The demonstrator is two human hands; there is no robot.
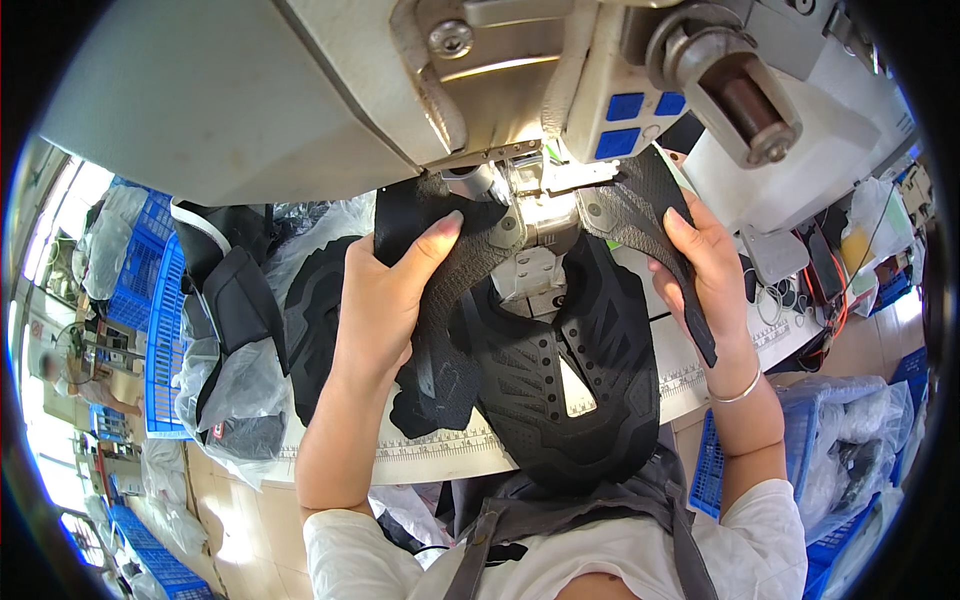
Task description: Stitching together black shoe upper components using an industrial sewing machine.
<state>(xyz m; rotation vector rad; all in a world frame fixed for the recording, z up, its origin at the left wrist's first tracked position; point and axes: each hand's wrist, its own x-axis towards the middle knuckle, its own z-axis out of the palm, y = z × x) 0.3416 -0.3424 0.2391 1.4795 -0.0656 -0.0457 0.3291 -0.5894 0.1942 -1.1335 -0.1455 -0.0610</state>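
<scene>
And here are the hands, one on each side of the metal-faced sewing point. At 9 o'clock the left hand (388, 292) has its thumb pressed on top of a broad black panel (468, 255), fingers tucked beneath. Over at 3 o'clock the right hand (705, 262) pinches a curved black panel (640, 192) between thumb and fingers, its tip hanging down. Both panels run up to 12 o'clock, into the bright light under the sewing machine (545, 225) (whether they join under there, I cannot tell).

The good play here, as I judge it: even tension from both hands, the stock kept flat around the post, thumbs well clear of the needle area, and guiding rather than tugging. That drooping tip at 4 o'clock looks worth keeping from folding under.

Moving out, to 6 o'clock: a black shoe upper (535, 425) lies over the near edge of the white desk (760, 345), close under the work; a snag there seems possible. Further out, a blue basket (165, 345) sits at 9 o'clock beside dark pieces (245, 300) and clear plastic, and a blue crate (706, 465) stands between 4 and 5.
</scene>
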